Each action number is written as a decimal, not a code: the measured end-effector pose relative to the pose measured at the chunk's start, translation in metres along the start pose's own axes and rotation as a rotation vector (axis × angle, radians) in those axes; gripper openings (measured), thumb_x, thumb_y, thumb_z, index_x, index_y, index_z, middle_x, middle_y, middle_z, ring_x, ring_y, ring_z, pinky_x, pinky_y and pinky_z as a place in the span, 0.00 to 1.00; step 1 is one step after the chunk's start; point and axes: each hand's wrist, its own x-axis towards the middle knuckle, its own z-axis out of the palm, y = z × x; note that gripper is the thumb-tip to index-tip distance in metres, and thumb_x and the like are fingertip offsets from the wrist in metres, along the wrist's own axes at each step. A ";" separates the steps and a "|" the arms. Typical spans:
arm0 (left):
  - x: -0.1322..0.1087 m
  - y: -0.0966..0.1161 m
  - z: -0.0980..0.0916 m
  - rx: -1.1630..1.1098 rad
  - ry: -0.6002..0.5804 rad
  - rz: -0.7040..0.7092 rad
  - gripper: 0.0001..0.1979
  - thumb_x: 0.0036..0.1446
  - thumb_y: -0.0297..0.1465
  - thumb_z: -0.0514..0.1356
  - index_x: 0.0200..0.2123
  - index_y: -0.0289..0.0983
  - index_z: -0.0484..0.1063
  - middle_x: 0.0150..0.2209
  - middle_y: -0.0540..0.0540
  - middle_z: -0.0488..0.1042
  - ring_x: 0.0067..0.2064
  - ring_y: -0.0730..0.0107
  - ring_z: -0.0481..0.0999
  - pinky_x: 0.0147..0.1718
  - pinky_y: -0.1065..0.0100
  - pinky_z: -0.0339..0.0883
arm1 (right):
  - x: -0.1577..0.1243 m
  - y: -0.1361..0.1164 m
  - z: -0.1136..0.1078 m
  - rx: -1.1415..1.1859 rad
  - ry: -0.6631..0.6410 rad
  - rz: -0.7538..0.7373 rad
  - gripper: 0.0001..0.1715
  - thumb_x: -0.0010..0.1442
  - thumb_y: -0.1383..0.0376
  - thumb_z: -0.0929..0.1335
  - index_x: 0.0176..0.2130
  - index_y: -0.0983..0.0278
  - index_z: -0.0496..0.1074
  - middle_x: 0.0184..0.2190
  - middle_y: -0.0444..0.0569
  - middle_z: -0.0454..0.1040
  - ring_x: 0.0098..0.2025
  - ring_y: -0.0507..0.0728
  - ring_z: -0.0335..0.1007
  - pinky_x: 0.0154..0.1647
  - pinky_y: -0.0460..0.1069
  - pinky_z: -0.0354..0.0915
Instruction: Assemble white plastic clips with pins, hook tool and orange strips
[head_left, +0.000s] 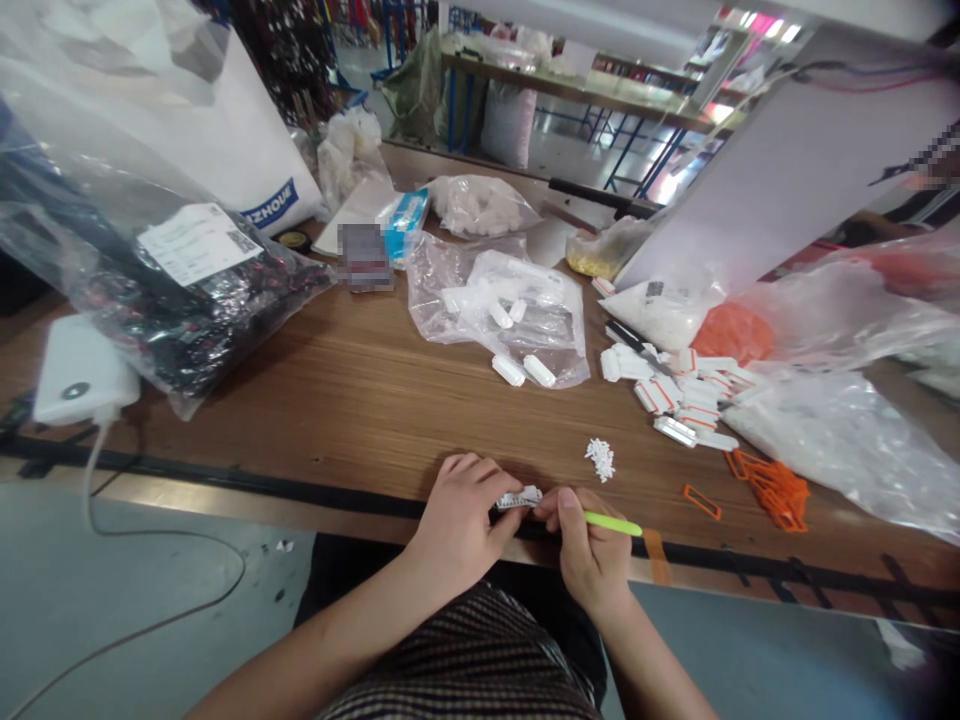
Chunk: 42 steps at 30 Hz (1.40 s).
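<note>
Mostly hidden between the fingertips, a small white piece (pixel 519 497) sits at the near edge of the table (pixel 360 410); what it is cannot be made out. The left hand (pixel 461 520) pinches it with fingers curled in. The right hand (pixel 589 550) is closed around a green stick (pixel 613 523), whose working end is covered by the thumb, right beside the piece.

Just beyond the right hand lies a little heap of white bits (pixel 600 458), too small to identify. Off to that hand's right is one orange frame (pixel 703 502), then a pile of orange frames (pixel 776 490). Farther out is a scatter of white tags (pixel 690 395), some edged in red.

Straight ahead of both hands, a clear bag (pixel 517 300) holds short white tubes. Two white tubes (pixel 523 370) lie loose at its mouth. Well beyond it, a second bag (pixel 480 205) holds something white and lumpy, and a smaller bag (pixel 600 255) holds yellow contents.

Far to the left of the left hand, a big plastic sack (pixel 150 290) with a paper label is stuffed with dark items, and the frame cuts off its top. Beside it rests a white box (pixel 79 385) with a cable. To the right, a crumpled bag (pixel 731 330) blurs an orange shape inside.
</note>
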 end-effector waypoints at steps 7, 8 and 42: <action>0.000 0.001 0.000 -0.006 0.009 -0.002 0.06 0.58 0.26 0.68 0.38 0.41 0.76 0.37 0.49 0.79 0.41 0.59 0.74 0.46 0.54 0.63 | 0.003 -0.002 -0.001 -0.043 -0.029 0.006 0.24 0.73 0.61 0.61 0.28 0.63 0.75 0.22 0.45 0.73 0.24 0.52 0.71 0.29 0.48 0.65; 0.000 0.001 0.000 -0.005 0.008 0.000 0.06 0.58 0.26 0.68 0.38 0.41 0.76 0.37 0.49 0.79 0.41 0.59 0.74 0.46 0.53 0.63 | 0.002 -0.001 -0.001 -0.029 -0.014 0.021 0.25 0.73 0.60 0.61 0.28 0.63 0.76 0.21 0.45 0.73 0.24 0.52 0.71 0.29 0.48 0.65; 0.000 0.000 0.001 0.000 -0.001 -0.013 0.04 0.60 0.27 0.67 0.37 0.40 0.75 0.37 0.49 0.79 0.42 0.58 0.74 0.46 0.54 0.62 | 0.001 0.001 -0.002 0.046 0.074 0.029 0.24 0.73 0.63 0.61 0.28 0.63 0.77 0.23 0.45 0.74 0.23 0.51 0.69 0.28 0.46 0.65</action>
